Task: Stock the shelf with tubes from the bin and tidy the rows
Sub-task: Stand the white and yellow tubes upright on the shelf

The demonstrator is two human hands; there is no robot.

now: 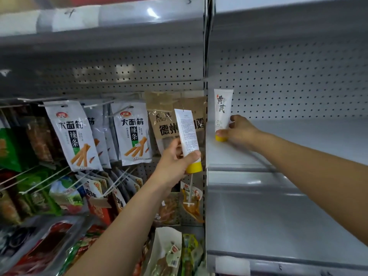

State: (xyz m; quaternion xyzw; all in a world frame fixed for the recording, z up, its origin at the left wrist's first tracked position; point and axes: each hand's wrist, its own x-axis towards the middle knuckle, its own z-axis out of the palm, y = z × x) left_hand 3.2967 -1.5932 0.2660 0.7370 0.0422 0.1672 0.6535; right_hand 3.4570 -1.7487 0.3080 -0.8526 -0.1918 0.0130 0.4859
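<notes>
While upright on shelf, tube (yellow-capped)

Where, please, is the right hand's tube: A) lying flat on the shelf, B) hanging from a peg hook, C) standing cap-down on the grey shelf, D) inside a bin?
C: the right hand holds the white tube upright, its yellow cap down on the grey shelf.

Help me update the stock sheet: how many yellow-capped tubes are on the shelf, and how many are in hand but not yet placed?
Tube on the shelf, standing cap down on the grey shelf, gripped by the right hand: 1
Tube off the shelf, held in the left hand in front of the hanging snack packets: 1
Total: 2 tubes
</notes>
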